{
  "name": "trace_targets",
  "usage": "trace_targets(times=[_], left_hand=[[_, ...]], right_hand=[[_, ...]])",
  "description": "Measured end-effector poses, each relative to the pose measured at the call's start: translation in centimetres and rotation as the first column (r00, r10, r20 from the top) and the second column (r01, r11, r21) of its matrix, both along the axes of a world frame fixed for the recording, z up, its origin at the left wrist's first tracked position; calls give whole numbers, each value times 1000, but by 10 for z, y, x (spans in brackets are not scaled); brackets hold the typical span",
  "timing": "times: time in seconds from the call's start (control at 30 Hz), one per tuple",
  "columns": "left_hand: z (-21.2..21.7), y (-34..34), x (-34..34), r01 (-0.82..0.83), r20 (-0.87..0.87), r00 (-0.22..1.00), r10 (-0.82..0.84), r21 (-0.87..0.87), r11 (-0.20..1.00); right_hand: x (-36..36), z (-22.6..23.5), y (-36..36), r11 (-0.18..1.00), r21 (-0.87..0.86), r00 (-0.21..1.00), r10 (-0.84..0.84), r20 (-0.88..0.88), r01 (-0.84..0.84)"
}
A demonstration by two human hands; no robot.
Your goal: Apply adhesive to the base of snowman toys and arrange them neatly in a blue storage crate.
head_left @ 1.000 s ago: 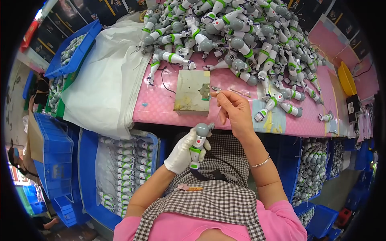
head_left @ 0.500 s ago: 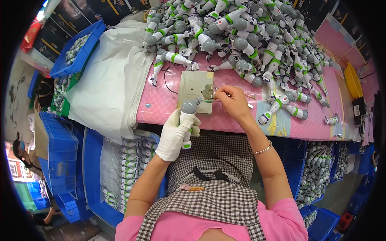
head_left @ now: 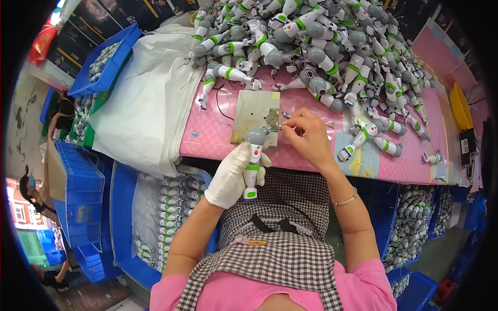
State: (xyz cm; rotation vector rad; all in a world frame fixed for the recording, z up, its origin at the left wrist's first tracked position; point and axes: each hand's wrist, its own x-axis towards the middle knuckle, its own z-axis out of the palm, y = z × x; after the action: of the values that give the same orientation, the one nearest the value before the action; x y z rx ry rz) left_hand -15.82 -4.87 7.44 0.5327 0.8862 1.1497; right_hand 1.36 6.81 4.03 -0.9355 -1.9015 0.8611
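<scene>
Left hand, gloved [head_left: 233, 177]: fingers curled round the toy arm [head_left: 252, 173], thumb on one side and fingertips wrapped over the other; a firm grasp is shown.
Right hand, bare [head_left: 307, 138]: thumb and forefinger pinched together at the tips, the other fingers folded in behind; whether anything fine is held between them cannot be told.
Toy arm: held nearly upright, grey ball uppermost, green-banded end pointing down toward the checked apron [head_left: 274, 196]; its small grey knob is aimed at the pinched fingertips, just beside them.
Metal box [head_left: 251, 111]: its near edge is overlapped by the grey ball; contact cannot be told. The right fingertips are seen just off its right side.
Front edge: the pink-covered table [head_left: 210, 136] is crossed by the toy arm, ball above the table, lower end out over the apron.
Room, left: pink covering is left exposed between box and white sheet [head_left: 140, 106], with a dark cord [head_left: 222, 108] curved across it.
Room, right: a strip is left between the right hand and the blue taped patch [head_left: 342, 139].
Far side: space is bounded by the heaped toy arms [head_left: 321, 46].
</scene>
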Motion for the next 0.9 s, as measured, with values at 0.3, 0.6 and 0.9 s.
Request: trace_targets(times=[0.3,0.6,0.9], left_hand=[[11,14,-11,7,-292,956,-22,-51,999],[4,23,-12,20,-250,968,-26,-26,999],[13,14,-14,39,-273,961,-35,11,999]], right_hand=[[2,10,15,992,50,971,105,213,-118],[4,30,28,965,-213,928,215,303,-154],[-3,21,18,990,120,942,36,334,-80]])
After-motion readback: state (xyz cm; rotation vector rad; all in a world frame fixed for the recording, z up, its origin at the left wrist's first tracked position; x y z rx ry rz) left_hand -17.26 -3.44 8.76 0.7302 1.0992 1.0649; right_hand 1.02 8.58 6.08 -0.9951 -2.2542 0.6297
